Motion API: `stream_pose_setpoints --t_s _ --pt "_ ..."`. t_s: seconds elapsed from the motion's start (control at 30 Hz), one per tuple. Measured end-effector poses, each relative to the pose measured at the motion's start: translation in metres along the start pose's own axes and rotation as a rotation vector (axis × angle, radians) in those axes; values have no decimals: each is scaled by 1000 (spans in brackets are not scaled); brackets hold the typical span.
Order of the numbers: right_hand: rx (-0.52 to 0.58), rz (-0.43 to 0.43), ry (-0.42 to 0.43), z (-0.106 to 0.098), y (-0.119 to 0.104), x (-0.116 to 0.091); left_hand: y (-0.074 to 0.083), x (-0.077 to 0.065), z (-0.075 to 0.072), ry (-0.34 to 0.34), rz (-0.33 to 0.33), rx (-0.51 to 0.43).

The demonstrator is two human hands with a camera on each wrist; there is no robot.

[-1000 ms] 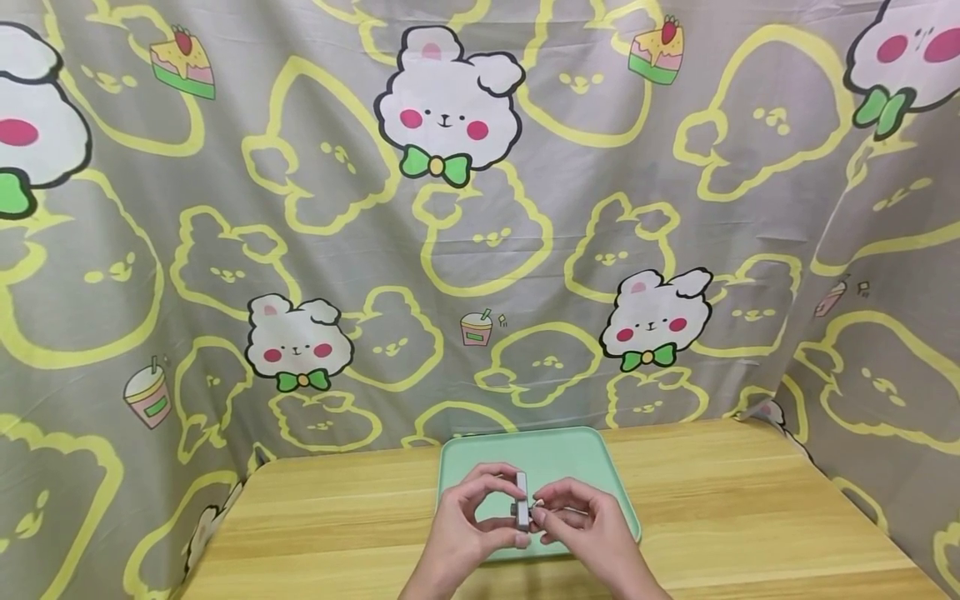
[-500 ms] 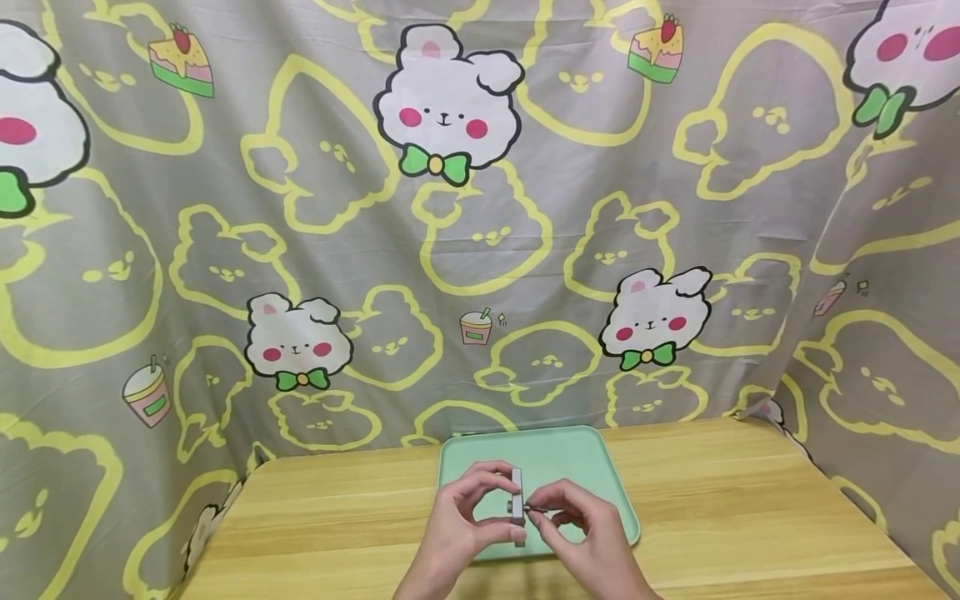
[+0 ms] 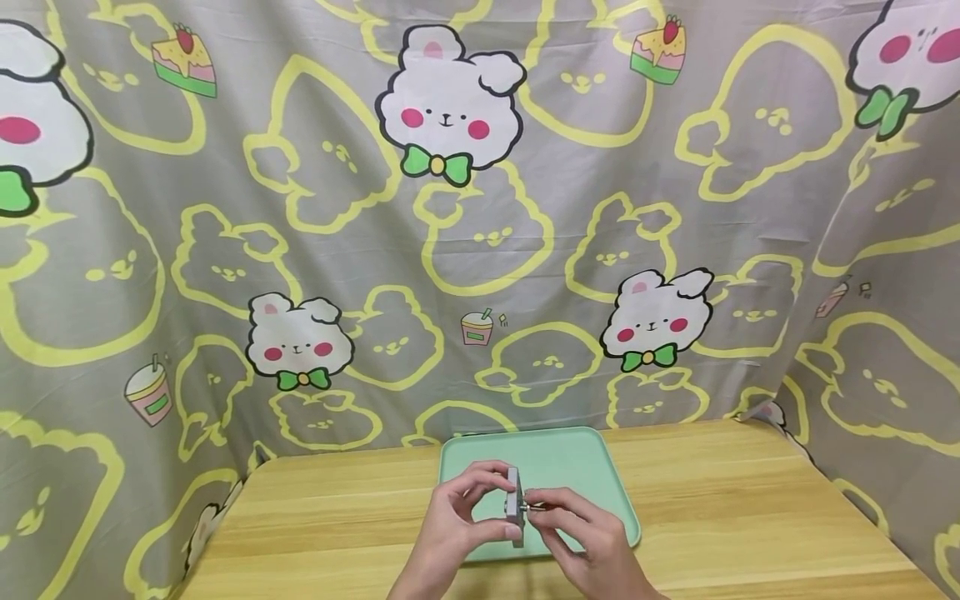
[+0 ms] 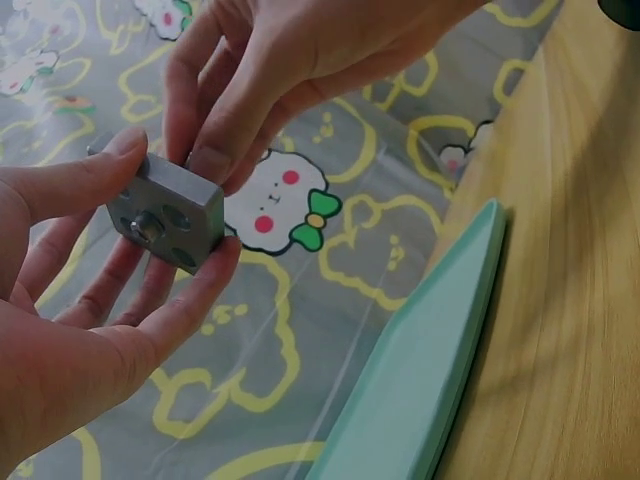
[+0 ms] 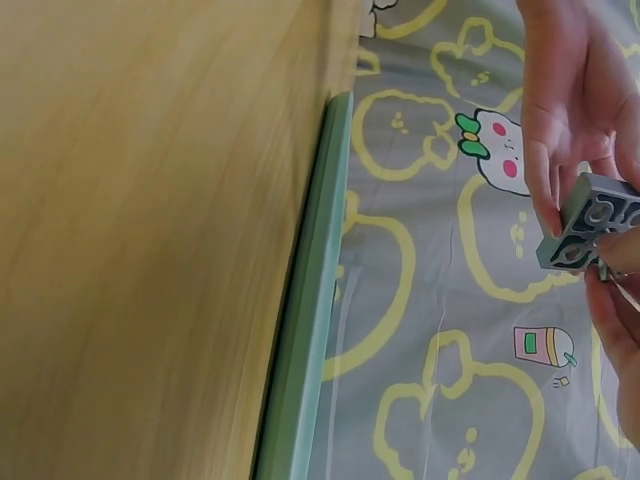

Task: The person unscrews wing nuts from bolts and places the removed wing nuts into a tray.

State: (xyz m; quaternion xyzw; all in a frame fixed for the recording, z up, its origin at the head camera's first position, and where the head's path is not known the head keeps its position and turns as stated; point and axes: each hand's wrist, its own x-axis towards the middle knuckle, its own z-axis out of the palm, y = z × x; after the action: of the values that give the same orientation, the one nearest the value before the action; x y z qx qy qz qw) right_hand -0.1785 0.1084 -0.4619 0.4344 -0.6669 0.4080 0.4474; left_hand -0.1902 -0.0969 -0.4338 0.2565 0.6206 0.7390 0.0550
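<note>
A grey square block is held on edge above the tray, gripped by my left hand between thumb and fingertips at opposite edges. In the left wrist view, the block's near face has round recesses and a short metal stud in the middle. The other face, in the right wrist view, shows a hollow pattern around rounded openings. From that side a thin metal shaft sticks out, and my right hand pinches it between thumb and fingers. The right fingers partly hide the shaft.
A pale green tray with a low rim lies on the wooden table beneath the hands. A grey curtain with cartoon rabbits hangs behind and along both sides of the table.
The block has shifted slightly left and turned, so more of its right face shows. My right fingers have gone from tightly bent against the block to straighter along the shaft, which shows more.
</note>
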Motion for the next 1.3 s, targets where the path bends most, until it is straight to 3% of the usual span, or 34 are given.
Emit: stream_pose_setpoints --t_s 0.17,0.33,0.43,0.63,0.77,1.0,1.3 --pt "-20 -28 8 2 0 1 1 0 -1 5 8 -3" --pt "0 96 -23 -2 -2 1 0 0 -2 10 15 -37" --pt "86 293 -47 -6 -6 3 0 -1 -2 24 6 -41" --pt "346 866 -19 -13 -12 10 2 0 -1 34 4 -17" --pt "471 1080 -47 -16 -10 12 4 0 2 25 5 19" --pt "643 1275 -129 -19 -5 11 3 0 7 -11 10 62" --pt "654 1320 -136 -21 -5 10 0 1 11 -21 12 84"
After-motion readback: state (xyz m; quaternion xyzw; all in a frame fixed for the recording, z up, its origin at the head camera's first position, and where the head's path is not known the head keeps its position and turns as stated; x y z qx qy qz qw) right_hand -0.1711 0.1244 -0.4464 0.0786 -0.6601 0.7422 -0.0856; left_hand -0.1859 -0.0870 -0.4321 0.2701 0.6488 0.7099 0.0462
